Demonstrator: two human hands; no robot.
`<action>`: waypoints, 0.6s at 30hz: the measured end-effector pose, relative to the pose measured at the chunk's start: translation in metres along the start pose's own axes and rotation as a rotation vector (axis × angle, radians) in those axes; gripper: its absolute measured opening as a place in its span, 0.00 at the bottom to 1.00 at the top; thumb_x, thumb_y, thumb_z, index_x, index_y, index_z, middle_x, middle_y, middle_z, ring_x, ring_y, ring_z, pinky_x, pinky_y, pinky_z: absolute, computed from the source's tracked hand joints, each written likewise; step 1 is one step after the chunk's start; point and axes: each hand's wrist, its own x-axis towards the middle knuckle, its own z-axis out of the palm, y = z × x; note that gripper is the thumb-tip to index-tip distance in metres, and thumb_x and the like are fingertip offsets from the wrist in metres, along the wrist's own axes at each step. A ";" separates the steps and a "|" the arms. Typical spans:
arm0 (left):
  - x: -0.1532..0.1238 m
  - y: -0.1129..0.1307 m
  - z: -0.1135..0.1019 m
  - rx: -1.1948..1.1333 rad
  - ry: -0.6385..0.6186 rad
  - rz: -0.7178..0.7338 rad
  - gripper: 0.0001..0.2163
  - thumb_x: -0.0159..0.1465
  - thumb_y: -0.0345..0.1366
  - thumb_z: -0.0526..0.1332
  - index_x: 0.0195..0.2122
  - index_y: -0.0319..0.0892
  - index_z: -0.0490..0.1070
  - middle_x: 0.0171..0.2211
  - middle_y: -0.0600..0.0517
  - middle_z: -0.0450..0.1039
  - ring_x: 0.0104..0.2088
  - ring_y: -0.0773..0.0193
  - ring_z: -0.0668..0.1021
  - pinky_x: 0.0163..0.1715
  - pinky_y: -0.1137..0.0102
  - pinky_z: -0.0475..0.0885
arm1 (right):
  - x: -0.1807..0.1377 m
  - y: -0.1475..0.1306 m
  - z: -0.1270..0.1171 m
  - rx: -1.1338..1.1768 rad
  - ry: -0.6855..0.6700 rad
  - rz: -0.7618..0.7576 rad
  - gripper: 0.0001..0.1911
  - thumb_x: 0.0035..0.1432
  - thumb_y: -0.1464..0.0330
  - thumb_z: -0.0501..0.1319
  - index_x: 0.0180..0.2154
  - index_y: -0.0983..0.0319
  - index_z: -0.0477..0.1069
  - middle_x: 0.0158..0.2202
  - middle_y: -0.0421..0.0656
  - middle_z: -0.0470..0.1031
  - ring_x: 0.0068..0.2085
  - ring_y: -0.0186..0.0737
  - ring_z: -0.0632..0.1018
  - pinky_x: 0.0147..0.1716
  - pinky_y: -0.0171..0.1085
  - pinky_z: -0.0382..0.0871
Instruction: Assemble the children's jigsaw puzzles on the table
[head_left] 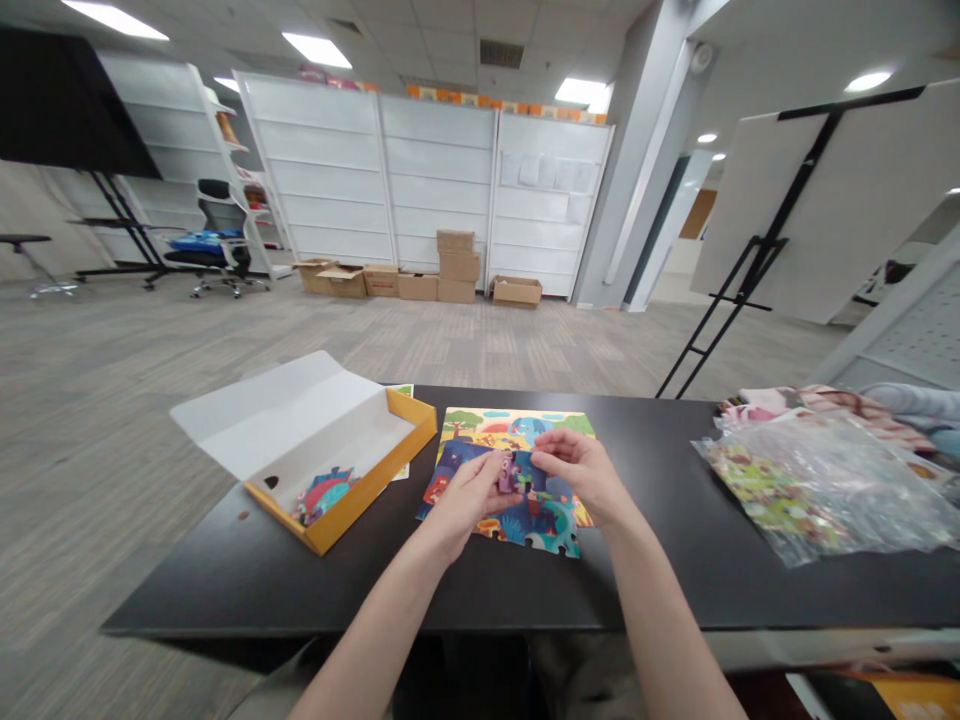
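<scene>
A colourful jigsaw puzzle (517,430) lies partly assembled on the black table (660,570), straight ahead of me. My left hand (469,495) hovers over its middle and pinches a small purple puzzle piece (507,473) between thumb and fingers. My right hand (579,470) is just to the right, fingers curled, its fingertips touching the same piece or the puzzle beside it; I cannot tell which. An open yellow-sided box (352,470) with a white lid flap stands to the left and holds several loose pieces (324,494).
A clear plastic bag (825,490) with printed sheets inside lies on the table's right side, with folded cloth (817,402) behind it. Beyond the table are grey carpet, cardboard boxes (457,268) by white panels, an office chair (217,245) and an easel (757,260).
</scene>
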 end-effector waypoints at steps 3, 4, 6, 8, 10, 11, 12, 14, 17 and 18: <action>-0.003 0.001 -0.001 0.041 -0.069 0.019 0.19 0.60 0.48 0.69 0.42 0.38 0.74 0.38 0.50 0.75 0.37 0.65 0.78 0.43 0.66 0.78 | 0.001 0.003 0.010 -0.051 -0.032 -0.035 0.19 0.43 0.58 0.75 0.34 0.60 0.75 0.32 0.42 0.79 0.33 0.38 0.79 0.36 0.38 0.75; -0.004 0.001 -0.001 0.071 -0.086 0.027 0.20 0.57 0.46 0.72 0.44 0.39 0.73 0.37 0.51 0.75 0.37 0.65 0.78 0.44 0.66 0.78 | 0.001 0.003 0.010 -0.087 -0.038 -0.049 0.19 0.44 0.58 0.75 0.35 0.60 0.75 0.34 0.42 0.80 0.34 0.39 0.80 0.37 0.38 0.75; -0.005 0.001 -0.002 0.107 -0.093 0.035 0.24 0.54 0.42 0.74 0.48 0.39 0.72 0.36 0.52 0.75 0.38 0.65 0.78 0.43 0.66 0.77 | 0.001 0.004 0.002 -0.193 -0.034 -0.069 0.18 0.47 0.56 0.72 0.37 0.59 0.75 0.38 0.44 0.80 0.35 0.41 0.81 0.36 0.39 0.76; -0.005 0.002 -0.003 0.100 -0.066 0.031 0.26 0.54 0.39 0.74 0.52 0.40 0.70 0.34 0.53 0.74 0.36 0.65 0.79 0.42 0.67 0.77 | 0.001 0.005 -0.018 -0.363 0.026 -0.080 0.18 0.53 0.54 0.68 0.40 0.59 0.76 0.39 0.45 0.81 0.37 0.43 0.81 0.36 0.40 0.75; -0.005 0.003 -0.004 0.080 -0.037 0.001 0.26 0.57 0.38 0.72 0.55 0.42 0.68 0.33 0.54 0.73 0.34 0.65 0.81 0.37 0.70 0.77 | 0.000 0.010 -0.047 -0.637 0.209 -0.085 0.17 0.57 0.54 0.63 0.38 0.60 0.77 0.39 0.47 0.81 0.37 0.45 0.81 0.38 0.41 0.74; -0.005 0.004 -0.005 0.064 -0.023 -0.020 0.26 0.58 0.37 0.71 0.56 0.43 0.66 0.33 0.55 0.72 0.32 0.66 0.81 0.34 0.72 0.76 | 0.000 0.013 -0.062 -0.787 0.287 -0.057 0.16 0.57 0.55 0.62 0.38 0.61 0.77 0.39 0.48 0.81 0.37 0.46 0.80 0.39 0.43 0.73; -0.004 0.004 -0.006 0.040 -0.011 -0.039 0.25 0.59 0.36 0.70 0.56 0.44 0.65 0.34 0.54 0.72 0.31 0.66 0.82 0.31 0.74 0.75 | -0.001 0.018 -0.076 -0.916 0.324 -0.008 0.17 0.57 0.56 0.62 0.38 0.61 0.78 0.40 0.50 0.81 0.38 0.48 0.80 0.41 0.44 0.73; -0.004 0.006 -0.007 -0.021 0.001 -0.061 0.24 0.61 0.35 0.69 0.57 0.45 0.64 0.36 0.52 0.74 0.30 0.66 0.82 0.28 0.76 0.74 | -0.002 0.027 -0.096 -1.082 0.291 0.112 0.18 0.55 0.56 0.64 0.40 0.63 0.79 0.42 0.53 0.80 0.40 0.51 0.80 0.40 0.44 0.72; -0.004 0.009 -0.009 -0.118 -0.001 -0.066 0.24 0.61 0.33 0.68 0.56 0.43 0.63 0.38 0.49 0.75 0.29 0.66 0.82 0.26 0.75 0.75 | -0.003 0.036 -0.105 -1.182 0.189 0.170 0.23 0.54 0.52 0.64 0.42 0.63 0.80 0.42 0.54 0.81 0.42 0.53 0.80 0.40 0.43 0.71; -0.004 0.010 -0.010 -0.142 -0.001 -0.071 0.23 0.61 0.32 0.68 0.56 0.43 0.63 0.39 0.48 0.76 0.29 0.65 0.82 0.25 0.75 0.75 | -0.003 0.038 -0.103 -1.201 0.180 0.174 0.25 0.54 0.50 0.64 0.42 0.64 0.80 0.41 0.54 0.81 0.42 0.54 0.80 0.40 0.43 0.71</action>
